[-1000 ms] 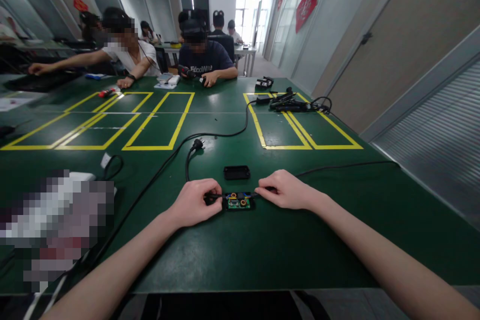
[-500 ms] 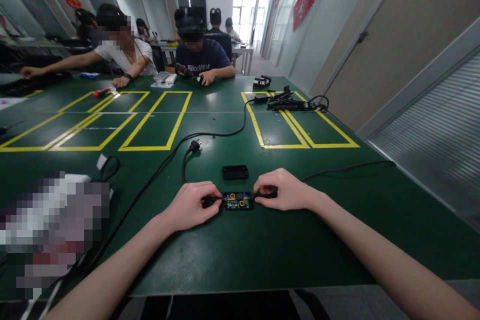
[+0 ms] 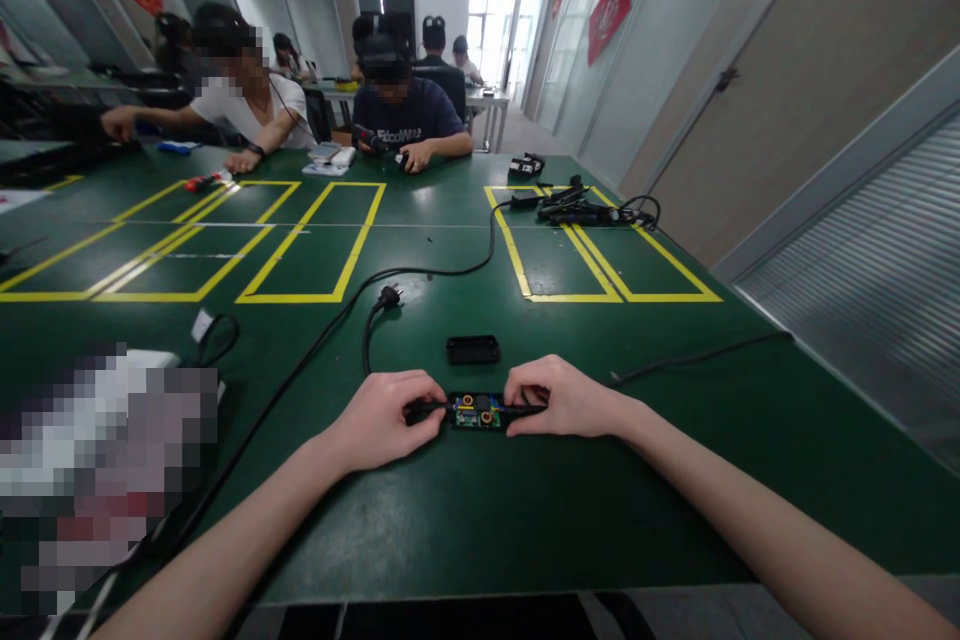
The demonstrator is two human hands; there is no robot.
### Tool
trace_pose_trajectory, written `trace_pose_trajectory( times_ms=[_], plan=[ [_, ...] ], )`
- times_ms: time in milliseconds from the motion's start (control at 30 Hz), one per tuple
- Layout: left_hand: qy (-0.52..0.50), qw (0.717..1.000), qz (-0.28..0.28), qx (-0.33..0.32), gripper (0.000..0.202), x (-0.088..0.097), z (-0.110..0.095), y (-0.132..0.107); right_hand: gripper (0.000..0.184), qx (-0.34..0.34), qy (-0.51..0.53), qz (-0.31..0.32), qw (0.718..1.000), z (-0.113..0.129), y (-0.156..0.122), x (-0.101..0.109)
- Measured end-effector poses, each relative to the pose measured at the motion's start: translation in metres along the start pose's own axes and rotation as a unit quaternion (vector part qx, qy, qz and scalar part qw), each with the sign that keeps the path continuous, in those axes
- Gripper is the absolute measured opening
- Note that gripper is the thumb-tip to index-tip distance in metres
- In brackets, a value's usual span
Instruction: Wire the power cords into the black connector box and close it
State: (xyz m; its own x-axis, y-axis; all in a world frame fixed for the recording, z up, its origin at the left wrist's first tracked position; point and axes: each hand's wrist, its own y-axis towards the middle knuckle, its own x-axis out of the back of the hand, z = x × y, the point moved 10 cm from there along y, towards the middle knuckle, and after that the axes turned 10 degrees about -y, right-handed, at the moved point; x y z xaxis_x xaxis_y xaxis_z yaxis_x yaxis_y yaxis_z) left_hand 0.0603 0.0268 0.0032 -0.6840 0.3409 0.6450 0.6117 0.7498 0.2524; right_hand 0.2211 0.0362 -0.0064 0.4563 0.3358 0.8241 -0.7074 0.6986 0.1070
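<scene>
A small black case lies on the green table with its inside facing up. In it sits a green circuit board with copper coils and coloured wires. My left hand pinches the black cable at the case's left end. At the right end, my right hand is closed round a second black cable, its fingertips touching or very near the case. Just behind the case rests a black cover, hollow side up. A power plug lies behind my left hand on a bent cord.
A tangle of black cables lies at the far right among yellow tape outlines. One long cord crosses the table. A blurred-out package is at left. Two people work across the table.
My right hand has shifted slightly left and down, closer to the case's right end. My left hand keeps its pinch. Across the table, one person's outstretched arm has drawn in.
</scene>
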Motion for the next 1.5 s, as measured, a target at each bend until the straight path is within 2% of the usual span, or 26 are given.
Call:
trace_pose_trajectory(
  times_ms=[233,433,567,667,733,800,900,967,1000,1067,1133,1167,1267,1333,1400,1500],
  plan=[
    [0.004,1.0,-0.008,-0.018,0.009,0.001,-0.003,0.0,0.029,-0.015,0.029,0.017,0.999,-0.005,0.0,-0.004],
    [-0.001,0.999,-0.009,-0.036,0.013,0.0,-0.007,-0.002,0.029,0.022,0.026,0.028,0.999,-0.001,0.001,-0.004],
    [0.0,0.999,-0.003,-0.04,0.015,-0.002,-0.009,-0.002,0.02,0.052,-0.083,0.039,0.994,0.016,0.001,-0.003],
    [0.01,0.999,-0.006,-0.044,0.015,-0.001,-0.011,-0.002,0.015,0.08,-0.196,0.046,0.976,0.032,-0.003,-0.003],
    [0.011,0.999,-0.006,-0.048,0.016,-0.001,-0.012,-0.002,0.011,0.083,-0.214,0.04,0.973,0.035,-0.004,-0.002],
    [0.007,0.999,-0.005,-0.049,0.015,0.0,-0.012,-0.002,0.008,0.089,-0.19,0.012,0.978,0.035,-0.005,0.001],
    [0.001,0.999,-0.006,-0.046,0.016,-0.001,-0.011,-0.001,0.01,0.105,-0.145,-0.113,0.977,0.029,-0.003,0.016],
    [0.002,0.999,-0.009,-0.045,0.017,-0.001,-0.011,-0.002,0.018,0.065,-0.14,-0.213,0.965,0.015,-0.003,0.029],
    [0.006,0.999,-0.009,-0.045,0.017,-0.001,-0.012,-0.002,0.018,0.031,-0.149,-0.242,0.958,0.006,-0.002,0.033],
    [0.019,0.999,-0.013,-0.041,0.019,0.0,-0.013,-0.001,0.018,-0.034,-0.182,-0.244,0.952,-0.01,0.003,0.031],
    [0.042,0.999,-0.014,-0.025,0.021,0.001,-0.011,0.0,0.034,-0.072,-0.204,-0.206,0.954,-0.021,0.008,0.023],
    [0.055,0.998,-0.019,-0.015,0.029,0.002,-0.01,0.0,0.038,-0.083,-0.203,-0.185,0.958,-0.025,0.01,0.02],
    [0.093,0.996,-0.017,-0.003,0.062,-0.001,-0.004,0.001,0.033,-0.081,-0.156,-0.155,0.972,-0.028,0.011,0.015],
    [0.114,0.993,-0.007,0.001,0.074,-0.004,0.0,0.002,0.031,-0.076,-0.101,-0.151,0.98,-0.027,0.01,0.016],
    [0.127,0.992,0.001,0.007,0.074,-0.007,0.004,0.004,0.032,-0.089,-0.027,-0.142,0.985,-0.029,0.009,0.014],
    [0.12,0.993,0.012,0.0,0.059,-0.011,0.002,0.006,0.03,-0.117,0.104,-0.127,0.979,-0.033,0.006,0.008]
  ],
)
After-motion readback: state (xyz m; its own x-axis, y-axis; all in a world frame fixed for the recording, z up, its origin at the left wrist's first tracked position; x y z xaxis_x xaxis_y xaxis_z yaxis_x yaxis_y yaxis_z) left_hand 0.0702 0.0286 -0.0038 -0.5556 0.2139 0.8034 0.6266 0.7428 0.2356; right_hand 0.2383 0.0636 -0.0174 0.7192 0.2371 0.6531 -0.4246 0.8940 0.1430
